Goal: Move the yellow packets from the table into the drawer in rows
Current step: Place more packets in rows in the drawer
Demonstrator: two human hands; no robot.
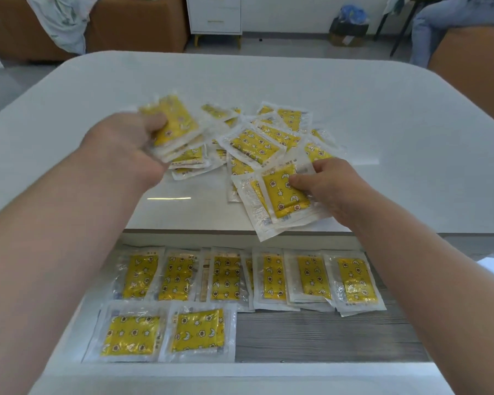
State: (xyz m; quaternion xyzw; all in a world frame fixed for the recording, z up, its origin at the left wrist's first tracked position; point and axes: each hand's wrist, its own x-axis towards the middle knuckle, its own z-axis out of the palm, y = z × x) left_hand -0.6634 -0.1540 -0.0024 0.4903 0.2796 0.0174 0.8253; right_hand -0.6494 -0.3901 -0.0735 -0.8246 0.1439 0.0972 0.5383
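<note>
Clutching a packet bunch [174, 124], left hand [131, 138], right hand [327, 182] pinching a second stack [283, 196], loose pile [254, 142] between, drawer [325, 333] below, cabinet [214, 15] beyond

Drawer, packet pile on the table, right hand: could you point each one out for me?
Drawer [325, 334]: head view, bare wood-grain floor.
Packet pile [254, 143]: head view, yellow face of a top packet.
Right hand [334, 189]: head view, back of the hand.

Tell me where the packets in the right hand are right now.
In the head view, the right hand holds its packets at the near edge of the table, right of centre, just above the drawer and beside the loose pile.
</note>
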